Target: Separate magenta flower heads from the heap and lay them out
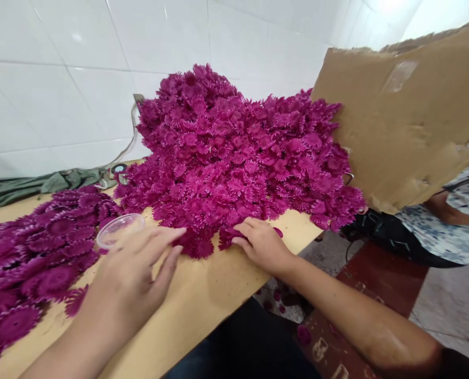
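Observation:
A large heap of magenta artificial flower heads (226,152) rises in front of me on a yellowish tabletop (214,284). My left hand (127,279) reaches in from the lower left, thumb and fingers apart, its fingertips beside a few flower heads (198,245) at the heap's near edge. From the right comes my right hand (263,246), its fingers curled onto a flower head (225,238) at that same edge. Just behind my left hand lies a round clear plastic lid (119,230), partly covered by the hand.
More flattened magenta flower heads (56,237) spread over the table's left side. A green cloth (40,184) lies along the white tiled wall (80,105). A large cardboard piece (403,121) stands at right, with a person's arm (451,210) below it. Flower heads (304,334) lie on the floor.

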The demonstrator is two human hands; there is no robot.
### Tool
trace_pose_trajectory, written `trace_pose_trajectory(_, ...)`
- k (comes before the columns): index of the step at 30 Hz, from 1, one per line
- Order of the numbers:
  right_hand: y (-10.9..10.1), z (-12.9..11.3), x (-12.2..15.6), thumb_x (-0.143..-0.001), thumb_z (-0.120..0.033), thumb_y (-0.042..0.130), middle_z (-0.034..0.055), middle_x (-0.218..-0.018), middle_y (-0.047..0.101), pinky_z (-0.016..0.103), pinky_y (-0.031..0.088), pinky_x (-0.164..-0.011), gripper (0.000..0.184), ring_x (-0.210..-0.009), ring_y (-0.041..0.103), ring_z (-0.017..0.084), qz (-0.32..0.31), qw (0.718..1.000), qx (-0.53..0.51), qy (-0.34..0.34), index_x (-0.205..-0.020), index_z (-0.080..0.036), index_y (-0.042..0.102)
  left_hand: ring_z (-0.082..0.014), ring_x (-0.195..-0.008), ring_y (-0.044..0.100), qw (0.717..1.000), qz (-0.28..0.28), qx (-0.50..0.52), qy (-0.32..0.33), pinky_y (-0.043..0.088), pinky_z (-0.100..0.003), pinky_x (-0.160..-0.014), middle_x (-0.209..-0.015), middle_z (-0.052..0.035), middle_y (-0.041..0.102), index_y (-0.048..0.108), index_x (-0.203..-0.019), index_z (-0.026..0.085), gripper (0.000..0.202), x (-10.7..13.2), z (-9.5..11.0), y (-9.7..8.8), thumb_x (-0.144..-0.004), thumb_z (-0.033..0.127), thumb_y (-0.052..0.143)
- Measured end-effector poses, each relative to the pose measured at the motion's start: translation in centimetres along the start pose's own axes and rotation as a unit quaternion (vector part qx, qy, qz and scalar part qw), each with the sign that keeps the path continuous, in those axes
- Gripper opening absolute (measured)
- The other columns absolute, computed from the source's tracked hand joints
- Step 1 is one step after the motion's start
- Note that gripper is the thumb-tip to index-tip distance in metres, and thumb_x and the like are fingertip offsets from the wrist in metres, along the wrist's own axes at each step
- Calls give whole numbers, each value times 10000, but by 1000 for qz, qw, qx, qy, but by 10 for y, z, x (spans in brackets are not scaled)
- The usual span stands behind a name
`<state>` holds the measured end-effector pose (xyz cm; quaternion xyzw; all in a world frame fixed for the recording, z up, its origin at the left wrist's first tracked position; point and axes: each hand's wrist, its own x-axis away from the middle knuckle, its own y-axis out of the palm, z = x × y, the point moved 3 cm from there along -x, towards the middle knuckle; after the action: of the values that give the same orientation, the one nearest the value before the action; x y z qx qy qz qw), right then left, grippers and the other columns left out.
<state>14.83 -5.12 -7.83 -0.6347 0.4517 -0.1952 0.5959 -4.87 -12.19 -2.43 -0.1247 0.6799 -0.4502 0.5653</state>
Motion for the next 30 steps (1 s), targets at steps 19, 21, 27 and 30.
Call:
trace_pose_trajectory(19, -36, 30, -30, -801, -197, 526, 75, -865, 603, 300, 427, -780, 123, -824, 542, 176, 118, 990, -54, 56, -879, -135, 599, -299, -902, 588, 957, -241, -151, -63, 454, -413, -757, -942, -142, 615, 601, -989, 121, 294, -55, 5, 92, -825, 264, 404)
trace_pose_trajectory(21, -42, 41, -9, -803, -269, 537, 69, -838, 597, 306, 430, -768, 158, -805, 538, 173, 132, 987, -72, 61, -871, -138, 595, -296, -850, 604, 951, -257, -158, -63, 454, -409, -730, -887, -135, 622, 612, -925, 122, 293, -55, 2, 93, -832, 266, 375)
trace_pose_trajectory(27, -12, 52, 39, -728, -418, 610, 155, -1048, 537, 419, 392, -833, 422, -972, 455, 277, 52, 993, 21, 102, -1024, -119, 583, -277, -828, 618, 953, -251, -152, -75, 459, -369, -694, -904, -115, 636, 611, -912, 138, 297, -55, -6, 98, -821, 221, 340)
trace_pose_trajectory(30, 2, 56, 36, -808, -255, 512, 128, -952, 547, 386, 400, -810, 211, -912, 456, 245, 55, 992, 14, 115, -949, -129, 606, -268, -848, 610, 958, -230, -149, -86, 468, -359, -708, -908, -112, 624, 610, -939, 135, 305, -56, -6, 94, -823, 242, 350)
